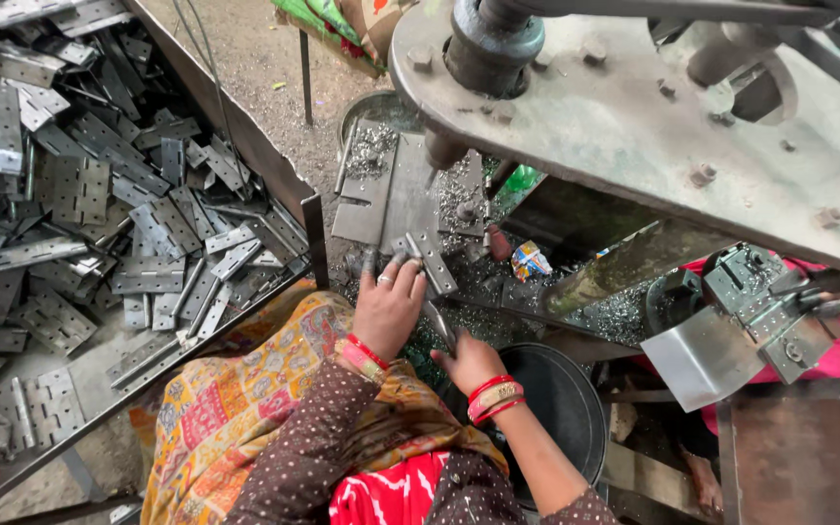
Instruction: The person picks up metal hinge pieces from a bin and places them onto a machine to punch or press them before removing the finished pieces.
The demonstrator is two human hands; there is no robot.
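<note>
**Inspector A:** Holding a flat metal hinge plate [430, 261] on the press bed, the left hand [388, 309] lies fingers spread, the fingertips [396, 262] pressing the plate's near end. The punch [442, 153] stands just beyond that hand, above the bed [410, 190]

**Inspector B:** And the right hand [469, 363]?

**Inspector A:** Near the left one, closer to the body, curled around a thin dark tool or strip [439, 326]; what it is, I cannot tell. A black round pan [566, 408] sits just right of it

**Inspector B:** Hazards?

**Inspector A:** In my judgement, fingers so near the punch could be caught if the plate slips. Metal chips [459, 199] litter the bed beyond the hands and may cut bare skin. The heap of hinge plates [109, 185] far left of the left hand looks loose and could slide
</note>
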